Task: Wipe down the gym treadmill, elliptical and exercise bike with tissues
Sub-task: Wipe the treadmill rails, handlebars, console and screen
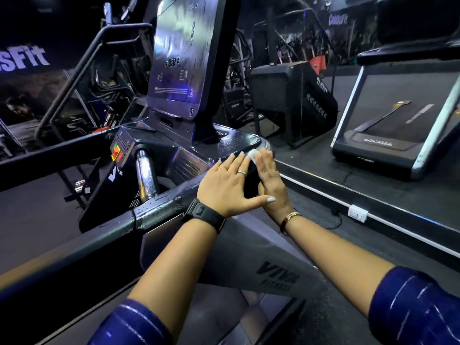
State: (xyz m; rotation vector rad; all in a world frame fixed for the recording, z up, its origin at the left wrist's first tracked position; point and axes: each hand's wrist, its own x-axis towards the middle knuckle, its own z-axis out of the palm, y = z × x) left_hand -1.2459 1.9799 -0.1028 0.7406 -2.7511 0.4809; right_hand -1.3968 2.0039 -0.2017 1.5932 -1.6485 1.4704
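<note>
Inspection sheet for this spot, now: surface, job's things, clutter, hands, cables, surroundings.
Surface: console dark and glossy; handrail carries shiny specks, perhaps droplets.
Job's things: white tissue on the console's right corner; screen shows faint icons.
Clutter: nothing seen.
Hands: left hand lies flat on the corner, fingers straight; right hand, fingers straight, presses the tissue.
Cables: black cable on the floor by a white socket.
Surroundings: second treadmill at right; other machines behind, in dim light.
</note>
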